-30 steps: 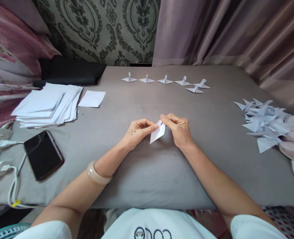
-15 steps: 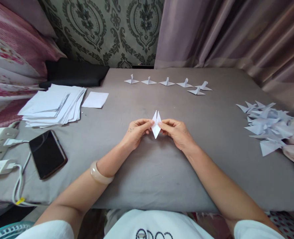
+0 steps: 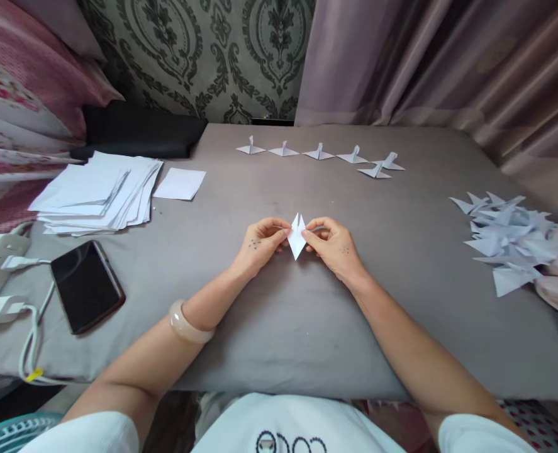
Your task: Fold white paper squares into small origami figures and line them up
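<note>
Folded paper [image 3: 297,236] now upright, centred

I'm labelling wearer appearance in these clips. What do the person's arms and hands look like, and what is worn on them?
Both arms are bare up to short white sleeves. The left wrist carries a thick, smooth, pale bangle. The left hand has a few small dark dots on its back, and the right hand has similar dots. No gloves, watch or rings are visible.

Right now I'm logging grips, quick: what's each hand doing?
Left hand: closed, pinching the folded paper piece.
Right hand: closed, pinching the same piece's other side.
</note>
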Demonstrator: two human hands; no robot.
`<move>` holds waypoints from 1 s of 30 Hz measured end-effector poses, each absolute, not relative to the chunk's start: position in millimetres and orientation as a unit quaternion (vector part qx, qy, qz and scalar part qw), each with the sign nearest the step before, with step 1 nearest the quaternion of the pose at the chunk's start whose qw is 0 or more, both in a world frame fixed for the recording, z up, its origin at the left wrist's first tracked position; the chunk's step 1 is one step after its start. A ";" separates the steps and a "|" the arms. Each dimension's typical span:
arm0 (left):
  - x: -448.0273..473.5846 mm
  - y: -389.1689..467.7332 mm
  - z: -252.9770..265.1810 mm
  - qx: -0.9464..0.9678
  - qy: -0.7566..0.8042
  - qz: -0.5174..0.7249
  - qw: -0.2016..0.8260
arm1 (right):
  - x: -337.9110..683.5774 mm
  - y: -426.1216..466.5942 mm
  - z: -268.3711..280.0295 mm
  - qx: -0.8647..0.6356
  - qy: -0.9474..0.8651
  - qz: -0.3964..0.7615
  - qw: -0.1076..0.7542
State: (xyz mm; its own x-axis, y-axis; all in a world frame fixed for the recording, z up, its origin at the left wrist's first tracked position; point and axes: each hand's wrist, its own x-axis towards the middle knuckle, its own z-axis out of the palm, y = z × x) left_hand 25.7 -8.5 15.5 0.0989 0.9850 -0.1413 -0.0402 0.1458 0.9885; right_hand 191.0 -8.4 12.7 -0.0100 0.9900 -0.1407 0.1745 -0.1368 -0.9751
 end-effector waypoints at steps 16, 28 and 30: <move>19.6 -7.1 -1.1 0.770 0.490 0.331 0.241 | 192.6 -17.8 10.8 -0.567 -0.739 0.243 0.269; 9.7 -4.0 6.5 0.788 0.469 0.295 0.270 | 201.7 -15.6 15.8 -0.549 -0.759 0.257 0.235; 11.4 -2.7 7.4 0.769 0.487 0.302 0.283 | 200.4 -13.7 14.6 -0.556 -0.751 0.259 0.244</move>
